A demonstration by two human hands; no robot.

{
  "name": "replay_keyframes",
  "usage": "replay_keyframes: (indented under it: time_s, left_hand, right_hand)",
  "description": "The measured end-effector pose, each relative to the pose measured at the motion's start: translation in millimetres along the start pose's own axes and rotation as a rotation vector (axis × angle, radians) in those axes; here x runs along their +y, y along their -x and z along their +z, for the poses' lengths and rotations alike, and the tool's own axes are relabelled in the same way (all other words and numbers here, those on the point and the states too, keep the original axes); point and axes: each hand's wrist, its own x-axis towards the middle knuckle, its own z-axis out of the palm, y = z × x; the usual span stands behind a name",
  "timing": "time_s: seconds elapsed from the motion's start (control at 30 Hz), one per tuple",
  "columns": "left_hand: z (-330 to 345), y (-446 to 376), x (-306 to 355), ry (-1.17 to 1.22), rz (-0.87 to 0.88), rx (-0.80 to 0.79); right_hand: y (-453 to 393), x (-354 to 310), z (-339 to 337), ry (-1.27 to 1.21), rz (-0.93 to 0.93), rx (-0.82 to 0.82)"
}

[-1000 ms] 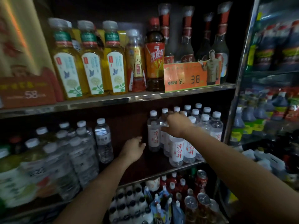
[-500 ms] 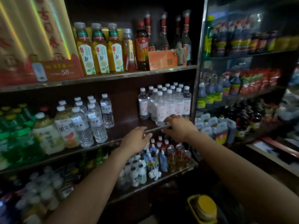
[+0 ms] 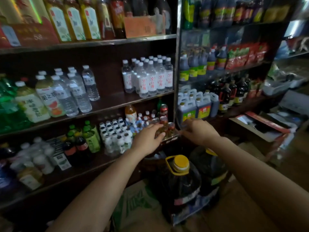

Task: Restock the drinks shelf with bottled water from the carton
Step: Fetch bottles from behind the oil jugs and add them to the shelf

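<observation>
1. Head view: you faced a dark wooden shelving unit (image 3: 107,104) in a dim shop, with a metal-framed rack of dark sauce bottles (image 3: 217,64) to its right.
2. The clear, white-capped water bottles with red-lettered labels (image 3: 148,77) stood clustered on the middle shelf.
3. Your left hand (image 3: 148,139) and right hand (image 3: 199,131) hung loosely open, holding nothing, near the lower shelf's cans.
4. Yellow-capped dark oil jugs (image 3: 180,178) stood on the floor below.

A dark wooden shelf (image 3: 108,101) is seen carrying two groups of bottled water: red-labelled bottles (image 3: 148,77) clustered at its right end, clear water bottles (image 3: 78,91) left of centre, well apart. Juice bottles (image 3: 41,99) are stood toward the left end, just beside the clear ones.
</observation>
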Motion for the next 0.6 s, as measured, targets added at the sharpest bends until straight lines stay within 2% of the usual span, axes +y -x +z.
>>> replay_keyframes:
  time_s: [0.13,0.27,0.43,0.6]
  left_hand:
    - [95,16,19,0.081,0.017,-0.019]
    - [205,35,14,0.126,0.013,-0.122]
    - [335,64,-19,0.128,0.022,-0.269]
    - [453,85,-69,0.097,0.031,-0.361]
  right_hand:
    - [46,52,57,-0.033,0.082,0.016]
    - [94,103,138,-0.035,0.166,-0.071]
    - [136,159,250,-0.050,0.260,-0.182]
    - [160,202,370,-0.064,0.313,-0.226]
